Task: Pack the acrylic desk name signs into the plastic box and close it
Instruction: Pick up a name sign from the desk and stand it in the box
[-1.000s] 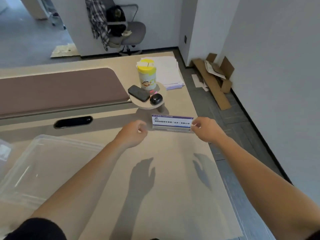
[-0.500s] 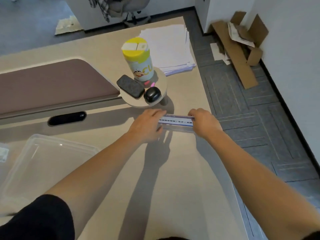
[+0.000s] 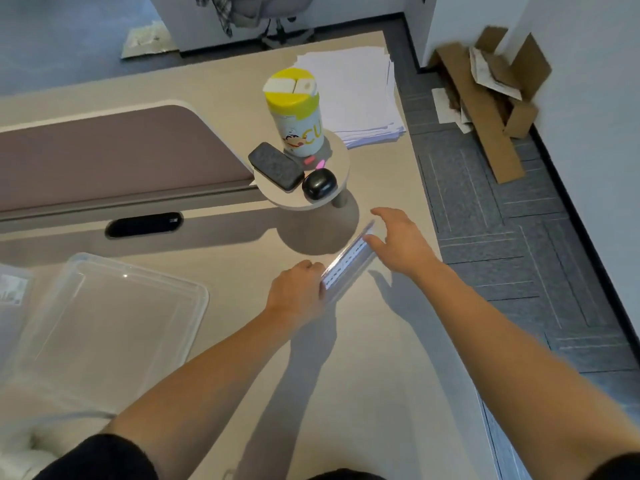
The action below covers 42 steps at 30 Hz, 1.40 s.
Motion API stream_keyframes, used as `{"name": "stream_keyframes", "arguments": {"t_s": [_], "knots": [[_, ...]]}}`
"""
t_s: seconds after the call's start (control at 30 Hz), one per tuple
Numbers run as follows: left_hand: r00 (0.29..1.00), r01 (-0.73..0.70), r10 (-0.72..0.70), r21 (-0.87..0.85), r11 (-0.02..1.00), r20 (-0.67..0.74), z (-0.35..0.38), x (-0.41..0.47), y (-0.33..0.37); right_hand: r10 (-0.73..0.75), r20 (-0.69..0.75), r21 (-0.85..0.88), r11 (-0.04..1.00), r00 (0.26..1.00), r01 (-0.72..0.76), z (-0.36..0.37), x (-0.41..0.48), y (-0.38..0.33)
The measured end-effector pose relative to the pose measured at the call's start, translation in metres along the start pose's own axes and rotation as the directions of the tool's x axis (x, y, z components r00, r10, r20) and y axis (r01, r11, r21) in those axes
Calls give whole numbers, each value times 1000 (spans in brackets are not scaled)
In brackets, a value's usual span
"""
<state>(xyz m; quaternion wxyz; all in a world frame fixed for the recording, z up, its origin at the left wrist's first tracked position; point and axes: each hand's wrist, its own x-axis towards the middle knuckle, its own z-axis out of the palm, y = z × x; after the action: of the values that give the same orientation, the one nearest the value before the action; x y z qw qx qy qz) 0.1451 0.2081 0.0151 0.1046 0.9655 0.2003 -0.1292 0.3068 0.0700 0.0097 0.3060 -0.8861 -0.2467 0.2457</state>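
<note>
The acrylic desk name sign (image 3: 346,269) is a clear strip with a white printed insert, lying diagonally just above the beige desk. My left hand (image 3: 297,291) grips its near left end. My right hand (image 3: 401,241) has its fingers spread at the far right end; the thumb touches the sign's edge without clasping it. A clear plastic box part (image 3: 104,323), shallow and with nothing in it, lies on the desk to the left. I cannot tell whether it is the lid or the base. Another clear plastic piece (image 3: 14,289) with a label shows at the left edge.
A small round raised shelf (image 3: 337,161) just beyond the hands carries a yellow-capped bottle (image 3: 299,112), a black phone (image 3: 275,166) and a black case (image 3: 319,183). A paper stack (image 3: 356,95) lies behind it. The desk's right edge runs close to my right arm. A brown pad (image 3: 104,157) is at far left.
The sign has swung from crosswise to diagonal and come nearer, held at the left end. My right hand has let go of its end and spread its fingers.
</note>
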Motion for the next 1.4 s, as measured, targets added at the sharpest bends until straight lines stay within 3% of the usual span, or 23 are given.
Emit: {"name": "stream_keyframes", "arguments": {"t_s": [0.13,0.27,0.4,0.5,0.6,0.8,1.03,1.13,1.23,1.4], "knots": [[994,103,-94,-204,973,53,11,-23,11,104,93,268,955,990,-125,25,-8,-6],[974,42,59,-430,902,221,16,-31,10,39,256,329,936,966,-125,43,-2,-7],[959,-82,164,-329,941,230,26,-36,-9,-55,399,278,958,915,-63,46,18,-15],[967,-75,166,-405,911,195,31,-36,-8,-83,465,228,973,881,-28,51,30,-20],[980,-49,126,-430,901,153,31,-34,-1,-81,513,287,955,855,-82,62,40,-13],[983,-10,75,-364,931,165,28,-27,7,-71,487,381,914,871,-139,63,35,-21],[984,-78,122,-305,949,126,23,-37,6,9,387,418,889,922,-184,48,27,-23],[986,-88,129,-326,941,106,13,-48,13,55,329,405,894,943,-193,36,13,-28],[986,-108,143,-339,935,81,2,-61,16,7,259,416,902,966,-118,19,-9,-36],[978,-142,193,-420,896,80,-14,-92,4,1,284,461,877,959,-137,-12,-47,-63]]}}
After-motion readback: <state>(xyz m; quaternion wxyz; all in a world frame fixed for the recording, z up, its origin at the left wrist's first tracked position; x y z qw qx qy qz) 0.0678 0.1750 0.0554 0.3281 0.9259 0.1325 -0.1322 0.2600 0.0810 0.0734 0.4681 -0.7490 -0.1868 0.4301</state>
